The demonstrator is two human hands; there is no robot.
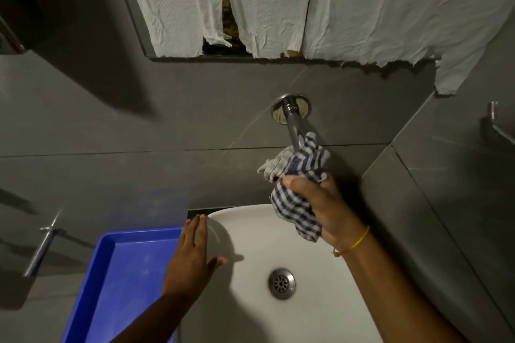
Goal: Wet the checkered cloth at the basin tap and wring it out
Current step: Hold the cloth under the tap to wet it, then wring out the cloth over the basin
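Note:
My right hand grips the bunched blue-and-white checkered cloth and holds it up against the end of the chrome wall tap, above the white basin. The cloth covers the tap's outlet, and I cannot tell whether water is running. A thin yellow band circles my right wrist. My left hand lies flat with its fingers spread on the basin's left rim and holds nothing. The basin's metal drain sits below the cloth.
A blue plastic tray stands directly left of the basin. A chrome lever juts from the grey tiled wall at far left. White paper sheets hang over the mirror above. A metal fitting is at the right edge.

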